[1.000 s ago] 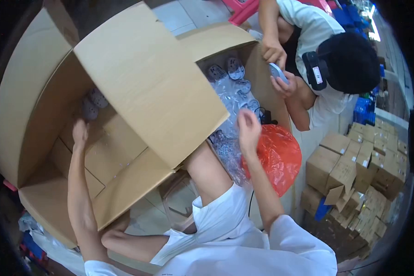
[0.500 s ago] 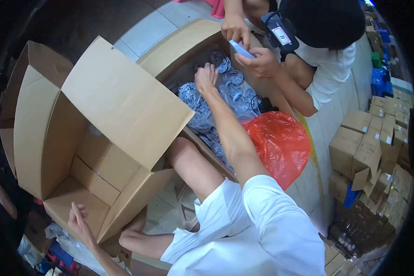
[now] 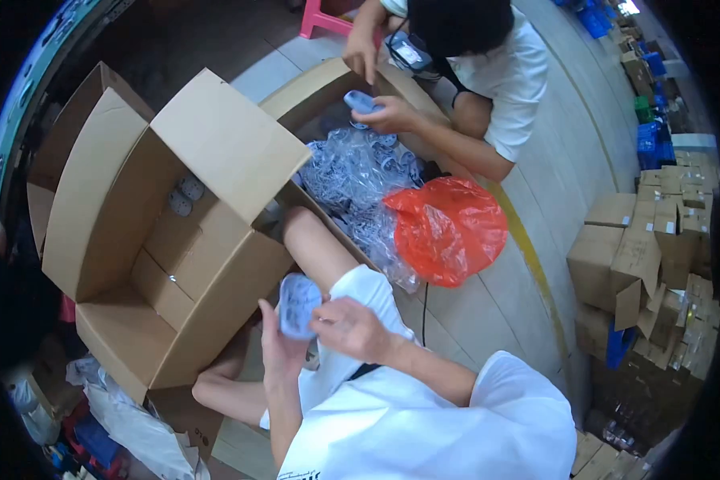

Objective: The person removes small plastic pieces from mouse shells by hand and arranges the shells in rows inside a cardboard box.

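In front of my lap, my left hand [image 3: 277, 350] is closed on a pale blue clog [image 3: 298, 304], thumb along its side and patterned face upward. My right hand [image 3: 352, 330], slightly blurred, has its fingers curled at the clog's lower right edge. Beyond my knee stands a long cardboard box [image 3: 302, 86] filled with many blue-grey clogs [image 3: 336, 176] under clear plastic. A larger open carton [image 3: 224, 268] is to my left, with a pair of clogs [image 3: 186, 197] lying at its far inner side.
Across the long box a co-worker's hand [image 3: 396, 116] holds another blue clog [image 3: 362, 102]. A red plastic bag [image 3: 452, 232] hangs over the box's right side. Stacked cartons [image 3: 608, 248] stand at far right, a pink stool [image 3: 326, 20] at the back, white sheeting [image 3: 136, 424] at lower left.
My right hand has come back from the long box to my lap. Both hands now hold a clog there. The pair in the carton has come into view.
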Tool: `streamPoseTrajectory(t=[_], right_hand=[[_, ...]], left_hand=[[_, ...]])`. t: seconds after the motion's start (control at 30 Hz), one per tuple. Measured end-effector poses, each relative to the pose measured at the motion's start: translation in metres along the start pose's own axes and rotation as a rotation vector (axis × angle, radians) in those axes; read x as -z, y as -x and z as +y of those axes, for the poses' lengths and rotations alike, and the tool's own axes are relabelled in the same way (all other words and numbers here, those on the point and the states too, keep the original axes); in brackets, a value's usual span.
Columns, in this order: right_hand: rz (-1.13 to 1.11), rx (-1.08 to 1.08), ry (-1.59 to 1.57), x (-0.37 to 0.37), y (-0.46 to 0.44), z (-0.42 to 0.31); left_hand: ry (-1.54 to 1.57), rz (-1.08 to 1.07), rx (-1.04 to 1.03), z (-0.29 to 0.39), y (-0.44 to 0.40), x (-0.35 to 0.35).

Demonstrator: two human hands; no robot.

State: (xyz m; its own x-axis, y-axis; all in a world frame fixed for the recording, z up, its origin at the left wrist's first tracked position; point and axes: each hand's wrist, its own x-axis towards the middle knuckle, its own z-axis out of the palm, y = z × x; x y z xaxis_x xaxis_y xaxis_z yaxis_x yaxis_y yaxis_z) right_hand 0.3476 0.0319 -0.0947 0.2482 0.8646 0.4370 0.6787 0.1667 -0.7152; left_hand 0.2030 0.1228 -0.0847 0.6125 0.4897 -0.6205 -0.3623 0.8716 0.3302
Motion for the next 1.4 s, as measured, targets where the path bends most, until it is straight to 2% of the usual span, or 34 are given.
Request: streamPoseTrajectory(t=[0.07,0.13,0.17,0.23,0.3,0.37,0.4,0.47,0.5,0.57,0.63,0.67,0.73,0.77,0.9,0.97,1.0,1.07,1.1,1.23,1.27,1.33,1.4], right_hand=[[-0.222,0.059,0.017,0.013,0.019,-0.031],[-0.159,-0.029,-0.094,0.033,0.042,-0.042],[-0.085,-0.1,-0.024,0.046,0.058,-0.043],[0.072,-0.371,0.046,0.071,0.097,-0.018],[0.058,-0.831,0.244,0.099,0.13,0.026],[0.003,-1.11,0.351,0.123,0.191,0.097],[0.066,-1.04,0.387,0.129,0.218,0.13],[0.31,-0.919,0.283,0.136,0.189,0.14],[0.408,-0.985,0.227,0.132,0.174,0.153],[0.429,-0.779,0.452,0.117,0.174,0.199],[0.36,-0.681,0.16,0.104,0.184,0.253],[0.35,-0.682,0.151,0.109,0.223,0.331],[0.571,-0.638,-1.46,0.061,0.253,0.427],[0.562,-0.646,-1.469,0.054,0.267,0.452],[0.653,-0.808,-0.822,0.067,0.218,0.43],[0.781,-1.088,-0.894,0.101,0.163,0.335],[0.775,-1.093,-0.898,0.11,0.151,0.309],[1.072,-1.063,-1.52,0.116,0.136,0.283],[1.066,-1.064,-1.526,0.112,0.139,0.287],[0.776,-0.858,-2.103,0.091,0.163,0.312],[0.77,-0.871,-2.106,0.091,0.158,0.311],[0.807,-0.796,-1.893,0.095,0.139,0.308],[0.785,-0.757,-1.715,0.082,0.117,0.294]], left_hand=[[-0.247,0.051,-0.035,-0.02,0.014,0.0],[-0.201,0.058,-0.064,-0.03,0.034,0.009],[-0.16,0.068,-0.082,-0.033,0.043,0.013],[-0.076,0.089,-0.118,-0.038,0.059,0.02],[-0.076,0.101,-0.136,-0.044,0.074,0.025],[-0.089,0.131,-0.154,-0.049,0.087,0.031],[-0.096,0.145,-0.163,-0.051,0.091,0.033],[-0.109,0.155,-0.171,-0.052,0.091,0.034],[-0.125,0.159,-0.178,-0.052,0.089,0.033],[-0.157,0.172,-0.185,-0.053,0.085,0.029],[-0.17,0.189,-0.188,-0.055,0.084,0.025],[-0.186,0.198,-0.194,-0.054,0.084,0.024],[-0.22,0.216,-0.205,-0.054,0.084,0.023],[-0.219,0.228,-0.211,-0.054,0.085,0.023],[-0.223,0.25,-0.204,-0.055,0.079,0.021],[-0.225,0.271,-0.189,-0.058,0.076,0.022],[-0.227,0.285,-0.172,-0.059,0.075,0.023],[-0.232,0.307,-0.145,-0.058,0.069,0.025],[-0.232,0.311,-0.151,-0.056,0.065,0.022],[-0.314,0.288,-0.136,-0.053,0.057,0.001],[-0.298,0.259,-0.141,-0.05,0.053,0.0],[-0.277,0.241,-0.148,-0.041,0.043,-0.002],[-0.021,0.179,-0.082,-0.033,0.044,-0.008]])
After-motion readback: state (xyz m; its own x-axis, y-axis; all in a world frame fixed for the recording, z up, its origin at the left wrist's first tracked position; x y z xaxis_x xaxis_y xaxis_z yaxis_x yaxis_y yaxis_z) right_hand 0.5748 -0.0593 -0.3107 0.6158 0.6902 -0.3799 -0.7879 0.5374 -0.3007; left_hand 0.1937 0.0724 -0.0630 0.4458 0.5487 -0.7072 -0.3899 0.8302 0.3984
